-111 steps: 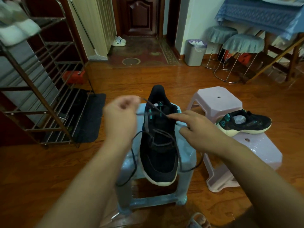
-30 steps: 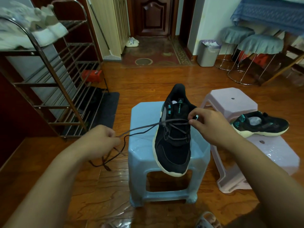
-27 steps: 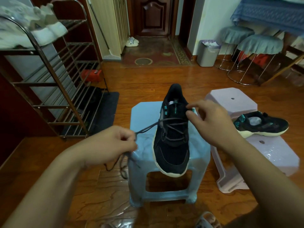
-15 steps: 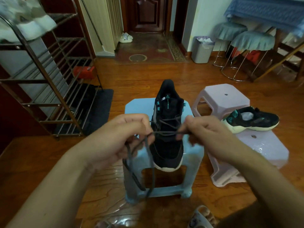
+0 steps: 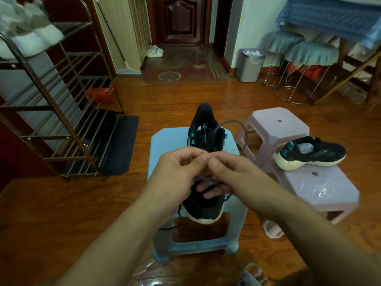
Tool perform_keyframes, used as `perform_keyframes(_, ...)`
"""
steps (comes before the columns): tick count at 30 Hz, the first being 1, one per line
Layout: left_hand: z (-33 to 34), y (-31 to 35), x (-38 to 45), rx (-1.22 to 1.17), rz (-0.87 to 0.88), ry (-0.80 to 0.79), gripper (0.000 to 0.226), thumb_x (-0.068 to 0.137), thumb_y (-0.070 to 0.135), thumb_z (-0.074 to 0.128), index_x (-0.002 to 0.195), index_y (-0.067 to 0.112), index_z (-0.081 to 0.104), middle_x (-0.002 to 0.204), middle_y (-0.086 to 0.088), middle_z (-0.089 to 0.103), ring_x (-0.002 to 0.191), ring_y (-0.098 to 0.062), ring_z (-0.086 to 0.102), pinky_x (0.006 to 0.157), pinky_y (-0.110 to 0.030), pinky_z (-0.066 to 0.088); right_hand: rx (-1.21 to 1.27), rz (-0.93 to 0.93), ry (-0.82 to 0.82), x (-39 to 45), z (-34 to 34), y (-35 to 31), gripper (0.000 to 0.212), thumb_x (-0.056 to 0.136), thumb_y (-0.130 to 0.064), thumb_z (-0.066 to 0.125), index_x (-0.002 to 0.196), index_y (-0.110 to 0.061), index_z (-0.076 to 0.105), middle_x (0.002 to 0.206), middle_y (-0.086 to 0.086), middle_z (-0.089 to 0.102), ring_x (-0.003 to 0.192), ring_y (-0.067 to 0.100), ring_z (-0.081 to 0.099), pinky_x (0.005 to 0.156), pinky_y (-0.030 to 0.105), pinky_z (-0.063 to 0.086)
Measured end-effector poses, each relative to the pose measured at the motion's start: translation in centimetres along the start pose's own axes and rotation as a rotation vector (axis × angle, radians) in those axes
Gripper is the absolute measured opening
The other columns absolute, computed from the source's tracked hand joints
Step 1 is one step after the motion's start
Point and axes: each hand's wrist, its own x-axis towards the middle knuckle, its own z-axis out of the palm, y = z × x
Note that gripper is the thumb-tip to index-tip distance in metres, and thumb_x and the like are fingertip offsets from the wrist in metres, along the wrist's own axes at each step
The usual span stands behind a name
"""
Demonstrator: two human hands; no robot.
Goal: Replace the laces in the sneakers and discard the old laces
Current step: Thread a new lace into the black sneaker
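A black sneaker (image 5: 203, 206) with teal accents and a cream sole stands on a light blue stool (image 5: 169, 141), toe toward me. My left hand (image 5: 178, 172) and my right hand (image 5: 228, 174) meet above its midfoot, fingertips together, both pinching the dark lace (image 5: 237, 124). One loop of that lace arcs up past the tongue to the right. A lace end hangs below the sole at the left. The second black sneaker (image 5: 311, 153) lies without laces on a pink stool (image 5: 321, 188).
Another pink stool (image 5: 276, 122) stands behind the first. A metal shoe rack (image 5: 61, 112) fills the left side over a dark mat (image 5: 121, 145). A grey waste bin (image 5: 249, 66) stands by the far wall, next to two covered round stools (image 5: 309, 54).
My left hand, which had pulled the lace out to the left, came back in. Both hands now meet over the shoe, and a lace loop stands up on the right.
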Motion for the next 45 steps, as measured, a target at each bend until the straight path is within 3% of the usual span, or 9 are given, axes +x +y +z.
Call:
perform_keyframes(2,0.5,-0.1,0.3,-0.022,0.048,0.053,0.017,0.101,0.014,0.060,0.101,0.007,0.075,0.052,0.015,0.060,0.042,0.002,0.054,0.044,-0.006,0.038,0.012,0.032,0.013,0.1,-0.1,-0.1,0.023,0.106,-0.022,0.046,0.115,-0.016,0.067,0.069,0.005,0.054,0.052,0.018,0.050,0.049,0.025,0.043)
perform_keyframes(5,0.2,-0.4,1.0,0.057,0.081,0.117,0.016,0.100,0.020,0.063,0.095,0.017,0.078,0.057,0.015,0.065,0.052,0.002,0.061,0.052,-0.010,0.043,-0.214,0.013,0.151,0.9,-2.5,-0.3,0.026,0.107,-0.023,0.045,0.105,-0.016,0.070,0.057,-0.005,0.041,0.047,0.008,0.033,0.044,0.022,0.026)
perform_keyframes(14,0.2,-2.9,4.5,0.892,0.159,0.181,0.021,0.099,0.035,0.059,0.120,0.038,0.064,0.088,0.008,0.066,0.092,-0.019,0.064,0.074,-0.035,0.054,-0.922,-0.327,0.489,3.6,-4.8,1.7,0.020,0.100,-0.024,0.060,0.111,-0.025,0.077,0.076,-0.019,0.057,0.075,-0.004,0.052,0.068,0.010,0.038)
perform_keyframes(20,0.5,-3.0,4.4,0.975,0.182,0.210,0.029,0.101,0.037,0.057,0.130,0.036,0.056,0.107,0.003,0.069,0.096,-0.023,0.066,0.078,-0.042,0.058,-1.079,-0.431,0.433,4.5,-2.6,2.0,0.022,0.098,-0.018,0.059,0.117,-0.021,0.069,0.092,-0.001,0.074,0.082,0.020,0.069,0.069,0.039,0.056)
perform_keyframes(26,0.3,-3.4,5.1,0.705,0.107,0.145,0.022,0.097,0.028,0.067,0.119,0.033,0.065,0.074,0.012,0.060,0.075,-0.005,0.064,0.059,-0.020,0.044,-1.256,-0.352,0.482,4.9,-2.2,1.8,0.011,0.095,-0.020,0.058,0.089,-0.015,0.065,0.083,0.000,0.057,0.067,0.025,0.058,0.056,0.041,0.051)
perform_keyframes(33,0.5,-3.5,5.4,0.454,0.069,0.135,0.020,0.098,0.019,0.067,0.117,0.023,0.069,0.045,0.016,0.050,0.044,0.003,0.050,0.046,-0.009,0.035,-1.340,-0.214,0.536,4.8,-1.8,1.5,0.008,0.093,-0.017,0.062,0.091,-0.014,0.069,0.089,0.001,0.055,0.070,0.026,0.059,0.057,0.032,0.043)
perform_keyframes(37,0.4,-3.4,5.1,0.272,-0.009,0.149,0.016,0.099,0.016,0.065,0.111,0.024,0.072,0.058,0.007,0.063,0.059,-0.006,0.063,0.055,-0.023,0.053,-1.208,-0.215,0.551,5.3,-1.8,1.6,0.012,0.095,-0.019,0.061,0.092,-0.017,0.073,0.094,-0.002,0.058,0.081,0.018,0.058,0.064,0.029,0.043)
perform_keyframes(41,0.4,-2.6,4.5,0.018,-0.120,0.121,0.020,0.101,0.012,0.061,0.105,0.025,0.076,0.064,0.012,0.068,0.055,0.000,0.063,0.048,-0.012,0.046,-1.033,-0.130,0.653,5.4,-1.1,2.3,0.013,0.096,-0.026,0.063,0.093,-0.022,0.075,0.092,-0.008,0.055,0.081,0.007,0.049,0.059,0.012,0.031)
perform_keyframes(45,0.2,-2.8,4.6,0.869,0.151,0.287,0.023,0.103,0.030,0.052,0.113,0.034,0.072,0.087,0.008,0.071,0.081,-0.017,0.068,0.065,-0.031,0.053,-0.866,-0.043,0.711,5.7,-0.8,3.0,0.010,0.094,-0.026,0.068,0.087,-0.028,0.074,0.088,-0.014,0.051,0.078,0.003,0.046,0.061,0.008,0.026)
